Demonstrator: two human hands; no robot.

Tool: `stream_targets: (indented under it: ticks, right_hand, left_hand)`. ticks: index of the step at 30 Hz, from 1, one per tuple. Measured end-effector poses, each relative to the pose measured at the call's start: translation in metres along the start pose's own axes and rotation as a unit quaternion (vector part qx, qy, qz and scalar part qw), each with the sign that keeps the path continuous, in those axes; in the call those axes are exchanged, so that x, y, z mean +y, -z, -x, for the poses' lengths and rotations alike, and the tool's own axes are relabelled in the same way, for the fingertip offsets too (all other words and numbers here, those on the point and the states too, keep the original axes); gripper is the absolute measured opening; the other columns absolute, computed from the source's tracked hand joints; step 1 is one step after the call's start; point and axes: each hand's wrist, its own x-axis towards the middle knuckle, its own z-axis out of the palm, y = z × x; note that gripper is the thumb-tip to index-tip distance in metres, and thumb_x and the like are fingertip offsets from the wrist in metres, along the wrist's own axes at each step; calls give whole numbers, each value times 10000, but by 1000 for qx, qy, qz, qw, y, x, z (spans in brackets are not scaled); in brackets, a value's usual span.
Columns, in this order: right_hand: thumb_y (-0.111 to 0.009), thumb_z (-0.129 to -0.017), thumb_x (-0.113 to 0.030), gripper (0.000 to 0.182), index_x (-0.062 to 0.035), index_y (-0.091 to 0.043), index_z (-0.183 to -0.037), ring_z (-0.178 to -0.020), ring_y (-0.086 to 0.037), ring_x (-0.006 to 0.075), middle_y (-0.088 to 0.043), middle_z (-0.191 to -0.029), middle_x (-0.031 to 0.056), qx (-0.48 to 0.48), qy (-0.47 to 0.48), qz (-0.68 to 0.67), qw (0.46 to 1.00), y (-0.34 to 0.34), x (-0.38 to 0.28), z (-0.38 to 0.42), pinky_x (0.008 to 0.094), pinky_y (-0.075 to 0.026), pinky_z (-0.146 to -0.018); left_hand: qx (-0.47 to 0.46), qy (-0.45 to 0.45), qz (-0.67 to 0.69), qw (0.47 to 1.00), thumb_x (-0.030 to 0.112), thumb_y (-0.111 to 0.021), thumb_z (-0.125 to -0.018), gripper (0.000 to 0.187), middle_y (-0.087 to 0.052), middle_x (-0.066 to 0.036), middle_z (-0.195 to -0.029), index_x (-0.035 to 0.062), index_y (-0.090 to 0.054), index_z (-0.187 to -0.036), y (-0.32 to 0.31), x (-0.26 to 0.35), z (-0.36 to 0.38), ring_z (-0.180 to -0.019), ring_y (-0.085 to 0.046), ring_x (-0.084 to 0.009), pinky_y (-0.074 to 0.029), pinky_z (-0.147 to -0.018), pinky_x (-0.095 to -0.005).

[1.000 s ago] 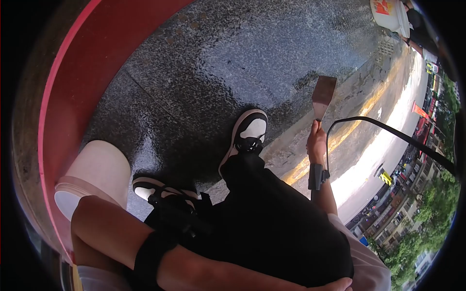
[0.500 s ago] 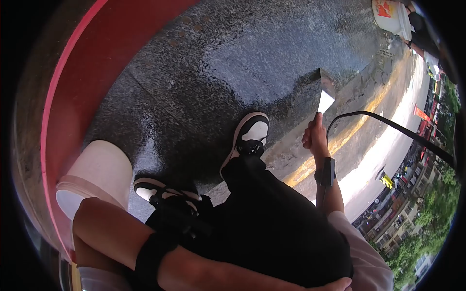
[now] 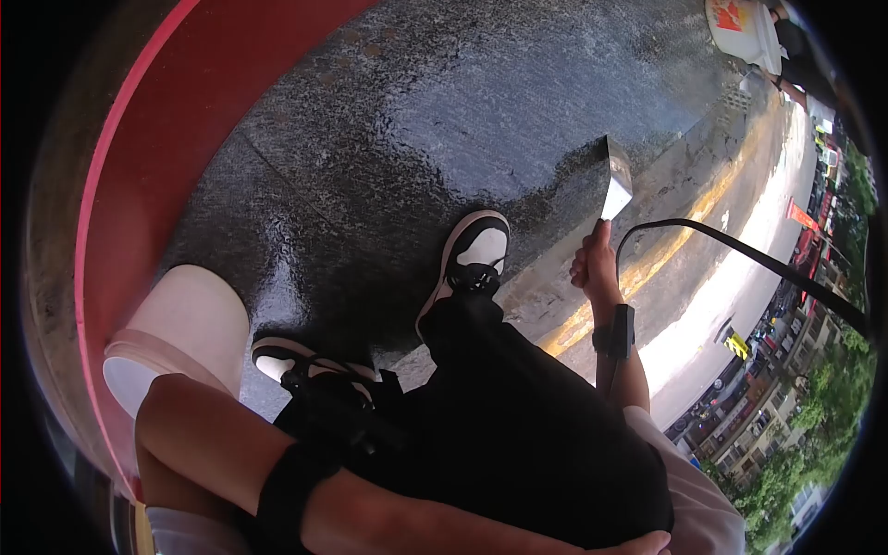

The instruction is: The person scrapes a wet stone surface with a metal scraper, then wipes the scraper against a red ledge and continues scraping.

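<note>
My right hand (image 3: 597, 264) is closed around the handle of a metal scraper (image 3: 617, 180). The scraper's wide, shiny blade points up and away from my fist, over the wet grey paving (image 3: 444, 139). At the bottom edge of the view, part of my left hand (image 3: 647, 543) shows, resting against my black trousers (image 3: 536, 435) at the knee with a finger stretched out; the rest is cut off. My left forearm (image 3: 398, 513), with a black band on it, crosses in front of my body.
A white bucket (image 3: 199, 319) stands beside my left elbow, near a red curved surface (image 3: 185, 139). My two black-and-white shoes (image 3: 481, 250) are on the paving. A black cable (image 3: 740, 245) arcs past my right hand. At the upper right are another white bucket (image 3: 740, 28) and a person's arm (image 3: 791, 90).
My right hand and the scraper have shifted slightly left and down in the view. My left hand stays at the knee.
</note>
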Motion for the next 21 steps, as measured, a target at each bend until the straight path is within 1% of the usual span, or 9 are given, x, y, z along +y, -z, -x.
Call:
stream_targets:
  ticks: [9,11,14,15,16,17,18,20,21]
  right_hand:
    - [-315,-889,-729,604,-180,-339,-638,-413,-405,132,-348,-532,-17,9,-26,8,1000,-3,8,-1,271,-312,-357]
    - [-320,-890,-726,601,-181,-344,-639,-415,-414,139,-355,-530,-16,-6,-8,-11,1000,0,-1,-14,274,-320,-361]
    - [-333,-913,-684,576,-172,-349,-650,-395,-417,154,-369,-521,-3,20,17,-93,995,-40,-25,-24,291,-333,-349]
    - [-348,-920,-668,582,-148,-370,-660,-370,-414,157,-385,-507,5,32,46,-73,996,-51,-29,-19,302,-331,-327]
    - [-356,-918,-668,577,-144,-390,-681,-368,-417,151,-391,-513,7,18,82,-16,996,-60,-31,-13,298,-323,-323]
    - [-364,-917,-669,573,-140,-409,-702,-366,-420,145,-397,-520,9,5,113,41,993,-69,-30,-5,294,-316,-318]
    - [-364,-938,-632,565,-124,-417,-698,-352,-416,143,-397,-507,14,-24,136,60,989,-81,-29,2,302,-307,-303]
    - [-364,-944,-619,563,-119,-417,-692,-351,-413,143,-396,-504,16,-51,154,70,984,-98,-37,0,305,-314,-305]
    - [-364,-951,-606,561,-115,-417,-686,-350,-410,142,-394,-500,17,-68,170,82,980,-107,-42,0,308,-322,-307]
  left_hand:
    - [50,-48,-48,996,304,-401,-1022,432,-634,-62,-1157,-50,-499,-1249,-12,-6,6,-1080,-559,-66,-372,-1025,-186]
    - [71,-33,-65,995,304,-404,-1022,429,-637,-60,-1154,-48,-502,-1247,-22,0,9,-1076,-561,-65,-373,-1024,-186]
    - [175,44,-78,981,304,-407,-1022,425,-641,-59,-1148,-45,-507,-1244,-42,10,6,-1071,-564,-64,-375,-1021,-187]
    - [176,37,-92,979,304,-407,-1022,425,-641,-59,-1148,-45,-507,-1244,-31,7,-4,-1071,-564,-64,-375,-1021,-187]
    - [111,108,76,985,270,-395,-1027,428,-553,-68,-1281,-48,-452,-1308,-7,1,-22,-1210,-456,-85,-318,-1071,-201]
    - [42,177,246,952,236,-384,-1032,446,-465,-77,-1414,-51,-397,-1373,4,-2,-32,-1350,-347,-107,-261,-1121,-216]
    - [44,171,245,953,236,-384,-1032,446,-465,-77,-1414,-51,-397,-1373,10,-9,-32,-1350,-347,-107,-261,-1121,-216]
    - [42,131,164,977,279,-397,-1026,536,-406,-114,-1462,-26,-275,-1451,13,-13,-30,-1349,-377,-179,-241,-1136,-245]
    - [42,124,167,977,279,-397,-1026,536,-406,-114,-1462,-26,-275,-1451,16,-15,-25,-1349,-377,-179,-241,-1136,-245]
